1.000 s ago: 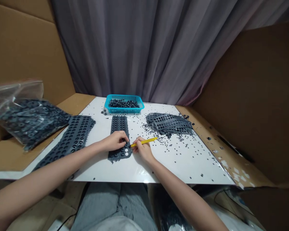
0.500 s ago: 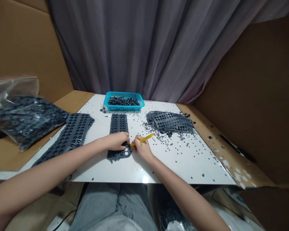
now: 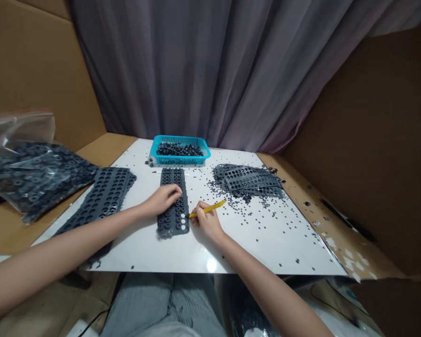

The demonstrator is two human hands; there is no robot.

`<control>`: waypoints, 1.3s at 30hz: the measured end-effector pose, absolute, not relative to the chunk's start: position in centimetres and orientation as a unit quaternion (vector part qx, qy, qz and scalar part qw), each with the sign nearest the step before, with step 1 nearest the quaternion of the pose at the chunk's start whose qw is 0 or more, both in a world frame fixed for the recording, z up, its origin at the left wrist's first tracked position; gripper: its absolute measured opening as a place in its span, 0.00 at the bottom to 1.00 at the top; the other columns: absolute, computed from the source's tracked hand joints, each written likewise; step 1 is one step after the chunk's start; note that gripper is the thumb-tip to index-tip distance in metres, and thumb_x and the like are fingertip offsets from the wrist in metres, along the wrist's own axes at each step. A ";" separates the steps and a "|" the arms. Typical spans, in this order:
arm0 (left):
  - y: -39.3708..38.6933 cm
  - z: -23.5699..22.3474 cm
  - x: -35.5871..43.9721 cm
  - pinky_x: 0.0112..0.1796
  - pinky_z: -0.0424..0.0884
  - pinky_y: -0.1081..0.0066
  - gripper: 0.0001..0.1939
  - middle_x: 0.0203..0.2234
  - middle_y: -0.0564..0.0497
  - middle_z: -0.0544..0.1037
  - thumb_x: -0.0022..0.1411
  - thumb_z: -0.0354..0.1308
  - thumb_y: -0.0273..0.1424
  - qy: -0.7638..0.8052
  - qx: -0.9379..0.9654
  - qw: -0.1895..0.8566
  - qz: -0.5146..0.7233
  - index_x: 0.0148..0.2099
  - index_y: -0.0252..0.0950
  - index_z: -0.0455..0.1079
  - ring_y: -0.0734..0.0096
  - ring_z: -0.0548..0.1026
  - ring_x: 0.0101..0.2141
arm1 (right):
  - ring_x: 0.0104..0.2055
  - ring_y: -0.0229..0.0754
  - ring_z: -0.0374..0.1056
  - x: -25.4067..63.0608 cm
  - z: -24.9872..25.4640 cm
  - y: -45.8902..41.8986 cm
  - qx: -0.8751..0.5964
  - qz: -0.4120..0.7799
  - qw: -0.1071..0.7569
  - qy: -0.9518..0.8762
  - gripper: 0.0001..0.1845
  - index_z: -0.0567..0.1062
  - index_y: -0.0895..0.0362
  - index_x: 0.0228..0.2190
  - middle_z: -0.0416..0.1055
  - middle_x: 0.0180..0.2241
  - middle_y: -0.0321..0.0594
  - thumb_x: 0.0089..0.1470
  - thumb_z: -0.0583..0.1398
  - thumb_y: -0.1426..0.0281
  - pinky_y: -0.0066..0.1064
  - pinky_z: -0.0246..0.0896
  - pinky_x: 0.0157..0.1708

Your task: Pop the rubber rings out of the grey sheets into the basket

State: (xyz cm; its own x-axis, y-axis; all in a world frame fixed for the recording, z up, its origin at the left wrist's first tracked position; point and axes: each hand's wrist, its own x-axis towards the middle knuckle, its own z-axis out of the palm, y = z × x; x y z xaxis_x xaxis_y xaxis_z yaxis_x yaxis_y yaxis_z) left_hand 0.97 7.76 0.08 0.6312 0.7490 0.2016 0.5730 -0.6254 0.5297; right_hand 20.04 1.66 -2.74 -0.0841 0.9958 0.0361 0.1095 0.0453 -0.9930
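A dark grey rubber sheet [image 3: 173,220] with rows of round ring pieces lies lengthwise in front of me. Three white holes show near its lower right corner. My left hand [image 3: 164,199] is over the sheet's left and middle part, fingers curled together at the tips; whatever they pinch, if anything, is too small to see. At the sheet's right edge, my right hand [image 3: 207,222] grips a slim yellow pen-like tool [image 3: 214,206], its dark tip pointing left beside the white holes. The tool's exact kind is not clear.
Behind the sheet stands a blue basket [image 3: 180,159] of small dark pieces. Punched sheets [image 3: 252,180] are piled at right among scattered bits. More sheets [image 3: 107,192] lie at left, beside a clear bag [image 3: 38,178] of rings. Cardboard walls [image 3: 372,154] flank the table.
My left hand has moved up and left from the lower right part of the sheet. Three white holes show now, where two showed earlier. My right hand keeps the yellow tool at the edge.
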 end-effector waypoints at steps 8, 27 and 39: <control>7.7 1.7 0.6 0.39 0.66 0.69 0.11 0.35 0.49 0.74 0.58 0.50 0.28 0.362 0.867 0.291 0.179 0.40 0.36 0.72 0.68 0.71 0.36 | 0.15 0.34 0.63 20.2 -2.6 2.9 -0.488 0.558 0.478 -0.471 0.06 0.66 0.57 0.24 0.68 0.15 0.32 0.44 0.51 0.70 0.25 0.60 0.16; 6.8 1.5 4.5 0.33 0.67 0.71 0.06 0.28 0.46 0.73 0.55 0.53 0.21 0.301 0.952 0.050 -0.032 0.30 0.32 0.70 0.66 0.73 0.30 | 0.13 0.34 0.58 19.6 -2.5 3.4 -0.504 0.483 0.458 -0.550 0.07 0.60 0.54 0.18 0.61 0.12 0.29 0.45 0.49 0.72 0.24 0.53 0.13; 7.9 0.3 1.3 0.38 0.67 0.69 0.10 0.33 0.49 0.73 0.64 0.44 0.32 0.435 0.847 0.208 0.224 0.37 0.34 0.64 0.68 0.71 0.36 | 0.12 0.33 0.57 19.5 -2.9 3.5 -0.510 0.492 0.471 -0.526 0.08 0.62 0.56 0.18 0.62 0.11 0.30 0.45 0.49 0.71 0.23 0.52 0.13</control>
State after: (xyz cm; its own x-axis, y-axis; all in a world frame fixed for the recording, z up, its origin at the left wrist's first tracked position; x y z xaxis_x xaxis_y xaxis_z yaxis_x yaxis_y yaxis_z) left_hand 1.29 7.91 0.32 0.5211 0.8302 0.1979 0.6444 -0.5348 0.5466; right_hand 19.50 3.45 -2.91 -0.0378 0.9993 -0.0064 0.0729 -0.0037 -0.9973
